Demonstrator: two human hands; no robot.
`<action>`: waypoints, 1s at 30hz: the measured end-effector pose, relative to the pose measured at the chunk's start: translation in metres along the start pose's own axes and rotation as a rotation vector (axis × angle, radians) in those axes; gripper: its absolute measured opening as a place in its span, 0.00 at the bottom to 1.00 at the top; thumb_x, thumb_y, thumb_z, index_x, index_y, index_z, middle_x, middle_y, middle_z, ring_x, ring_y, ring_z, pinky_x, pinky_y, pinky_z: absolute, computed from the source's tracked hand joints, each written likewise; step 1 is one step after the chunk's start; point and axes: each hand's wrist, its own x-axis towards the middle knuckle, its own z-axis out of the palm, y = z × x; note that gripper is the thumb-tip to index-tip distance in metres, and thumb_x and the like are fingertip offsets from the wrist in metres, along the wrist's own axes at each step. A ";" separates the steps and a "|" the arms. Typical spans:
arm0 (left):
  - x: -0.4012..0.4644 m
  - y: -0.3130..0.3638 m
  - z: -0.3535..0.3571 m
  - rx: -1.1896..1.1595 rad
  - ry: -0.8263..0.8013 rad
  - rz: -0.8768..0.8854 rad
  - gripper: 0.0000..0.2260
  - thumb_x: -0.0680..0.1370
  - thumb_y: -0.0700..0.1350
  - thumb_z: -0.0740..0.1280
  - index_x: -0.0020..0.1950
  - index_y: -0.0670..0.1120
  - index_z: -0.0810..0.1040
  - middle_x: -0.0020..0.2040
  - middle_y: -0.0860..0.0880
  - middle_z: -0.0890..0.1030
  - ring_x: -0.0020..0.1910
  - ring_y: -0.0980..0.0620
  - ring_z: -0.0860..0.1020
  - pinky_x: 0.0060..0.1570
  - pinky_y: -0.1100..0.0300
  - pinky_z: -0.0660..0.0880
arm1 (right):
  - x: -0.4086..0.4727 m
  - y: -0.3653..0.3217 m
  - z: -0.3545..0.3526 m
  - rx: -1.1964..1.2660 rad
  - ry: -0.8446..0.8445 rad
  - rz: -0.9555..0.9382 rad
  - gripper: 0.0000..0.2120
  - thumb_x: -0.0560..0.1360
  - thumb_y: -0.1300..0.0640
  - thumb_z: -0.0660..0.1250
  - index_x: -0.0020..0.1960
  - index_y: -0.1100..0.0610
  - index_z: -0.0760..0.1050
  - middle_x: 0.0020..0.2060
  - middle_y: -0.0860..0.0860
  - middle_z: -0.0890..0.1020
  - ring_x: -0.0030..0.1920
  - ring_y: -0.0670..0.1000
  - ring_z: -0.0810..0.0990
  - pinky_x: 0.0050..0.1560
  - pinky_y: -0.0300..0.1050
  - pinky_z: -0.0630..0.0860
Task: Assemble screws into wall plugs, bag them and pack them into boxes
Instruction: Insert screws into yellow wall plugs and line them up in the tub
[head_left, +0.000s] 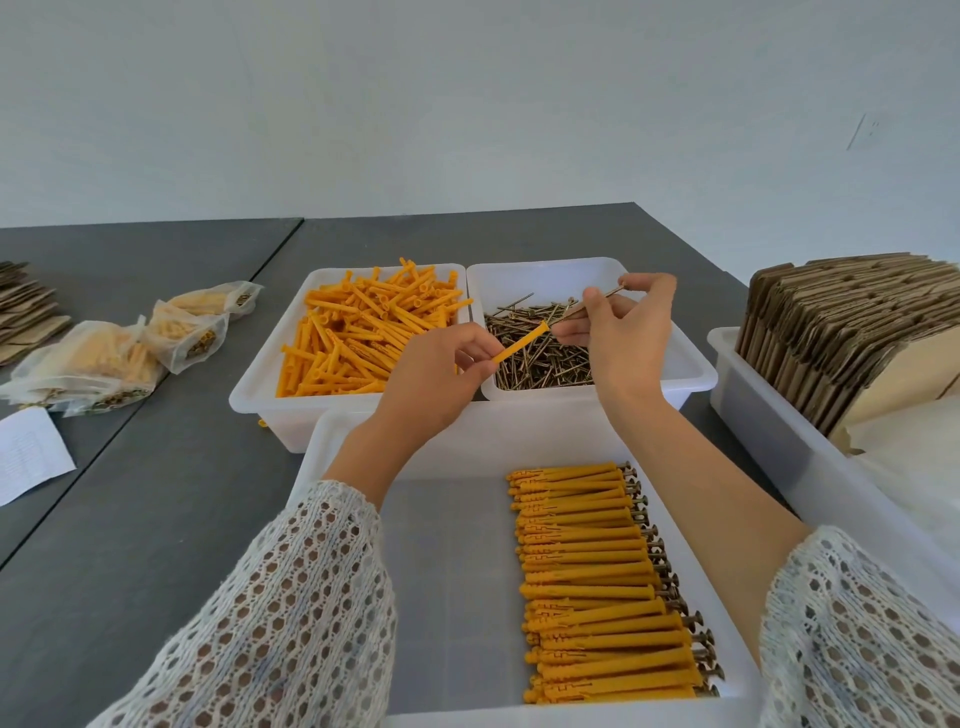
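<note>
On the grey table (156, 519), a near tray (452, 571) holds a row of assembled plugs (597, 582), behind it bins of plugs (363, 332) and screws (540, 358). Over the screw bin, the left hand (436, 374) pinches an orange wall plug (519, 349). The right hand (623, 332) pinches a screw (587, 306) whose tip meets the plug's open end.

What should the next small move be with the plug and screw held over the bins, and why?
Probably slide the screw further into the wall plug. The left hand pinches the plug's lower end, the right hand holds the screw in line with its open end, and most of the shank still shows. The finished pieces in the near tray show only screw heads.
</note>
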 end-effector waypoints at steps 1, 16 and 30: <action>0.000 0.000 0.000 -0.003 0.003 -0.001 0.05 0.78 0.42 0.71 0.50 0.53 0.82 0.43 0.58 0.82 0.44 0.61 0.79 0.41 0.68 0.70 | -0.001 0.000 0.001 -0.036 -0.020 -0.023 0.09 0.80 0.63 0.64 0.57 0.58 0.64 0.35 0.57 0.83 0.30 0.53 0.83 0.32 0.40 0.80; -0.020 0.052 -0.006 0.012 -0.709 0.113 0.04 0.77 0.51 0.72 0.49 0.53 0.83 0.46 0.58 0.85 0.49 0.62 0.81 0.58 0.58 0.75 | 0.021 0.007 -0.022 0.002 0.121 0.203 0.25 0.85 0.51 0.48 0.45 0.61 0.79 0.33 0.54 0.80 0.23 0.48 0.71 0.27 0.39 0.69; -0.053 0.071 0.046 0.305 -0.911 0.127 0.06 0.75 0.51 0.74 0.49 0.51 0.81 0.47 0.54 0.84 0.47 0.55 0.78 0.50 0.55 0.76 | 0.022 0.012 -0.022 -0.093 0.096 0.188 0.23 0.84 0.54 0.50 0.36 0.58 0.76 0.28 0.51 0.76 0.24 0.46 0.71 0.28 0.38 0.70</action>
